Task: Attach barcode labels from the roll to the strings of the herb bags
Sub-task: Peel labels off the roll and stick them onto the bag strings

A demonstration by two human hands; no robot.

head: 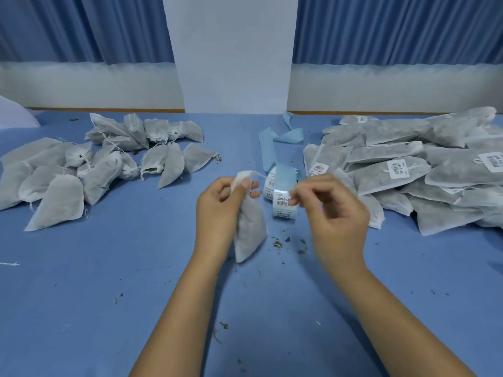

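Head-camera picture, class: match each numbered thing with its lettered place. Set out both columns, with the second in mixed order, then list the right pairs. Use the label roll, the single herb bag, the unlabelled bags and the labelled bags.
Things
1. label roll
2. single herb bag
3. unlabelled herb bags
4. labelled herb bags

Places
A. heaped on the left of the table
B. held in the left hand
C. heaped on the right, barcodes showing
D. standing on the table by the right hand

Pairs: 1-D, 2-B, 3-A, 4-C
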